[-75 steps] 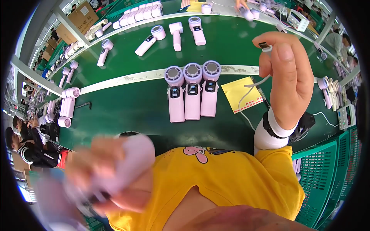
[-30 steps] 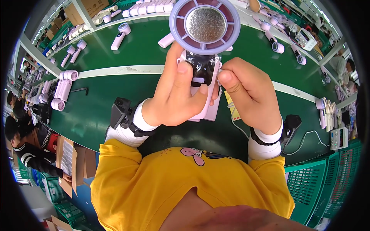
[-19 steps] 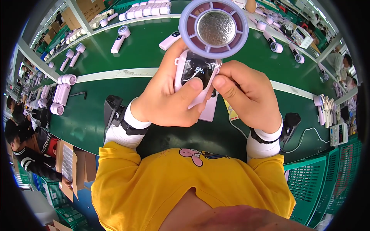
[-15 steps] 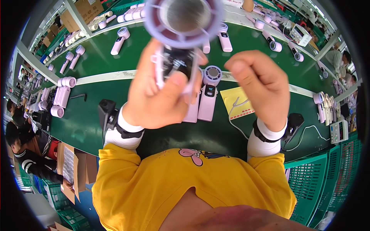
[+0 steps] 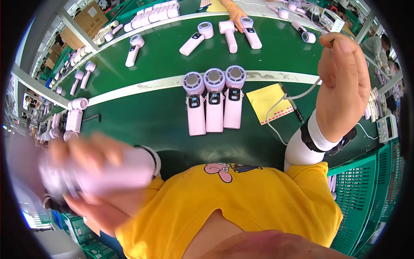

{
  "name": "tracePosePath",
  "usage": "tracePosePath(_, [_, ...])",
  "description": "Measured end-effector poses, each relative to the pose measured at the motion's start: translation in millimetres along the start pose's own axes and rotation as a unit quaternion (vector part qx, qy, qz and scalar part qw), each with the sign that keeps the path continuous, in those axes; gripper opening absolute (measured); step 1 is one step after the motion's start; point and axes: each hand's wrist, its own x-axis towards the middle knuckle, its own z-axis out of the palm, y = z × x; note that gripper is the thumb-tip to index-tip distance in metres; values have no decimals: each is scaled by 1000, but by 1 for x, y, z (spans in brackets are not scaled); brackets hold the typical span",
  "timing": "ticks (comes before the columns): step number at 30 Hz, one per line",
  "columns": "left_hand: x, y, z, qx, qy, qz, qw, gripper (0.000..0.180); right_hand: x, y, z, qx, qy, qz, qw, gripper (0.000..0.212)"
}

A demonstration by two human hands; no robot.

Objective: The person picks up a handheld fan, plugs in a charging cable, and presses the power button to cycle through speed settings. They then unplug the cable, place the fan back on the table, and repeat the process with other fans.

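At the lower left, my left hand (image 5: 92,153) is wrapped round a pink handheld fan (image 5: 123,172); both are smeared by motion. My right hand (image 5: 345,90) is raised at the right, its fingers pressed together. A white cable (image 5: 269,118) climbs from the table and passes behind that hand; a small dark tip shows at the fingertips. Between my hands, three pink fans lie side by side: a left fan (image 5: 197,118), a middle fan (image 5: 214,114) and a right fan (image 5: 233,110). Their round purple heads point away from me, and their small dark displays are lit.
A yellow notepad (image 5: 261,101) with a black pen (image 5: 297,113) lies right of the three fans. Beyond a pale rail (image 5: 142,87), more fans rest on a green surface, where another person's hand (image 5: 235,15) reaches in. Green crates (image 5: 353,190) stand at the lower right.
My left hand has swung from the centre to the lower left with the fan. The right hand has moved right, and the cable has lifted. Another person's hand has appeared beyond the rail.
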Motion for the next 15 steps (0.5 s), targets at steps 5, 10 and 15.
tracePosePath(5, [-5,-42,6,-233,-43,-127,963,39,1,6,-4,-4,61,34,998,27])
tracePosePath(10, [57,-165,-55,69,25,-474,878,25,9,-6,-17,68,57,2,996,28])
tracePosePath(15, [7,-294,-117,288,-62,-484,824,29,9,-13,-31,102,36,-3,994,30])
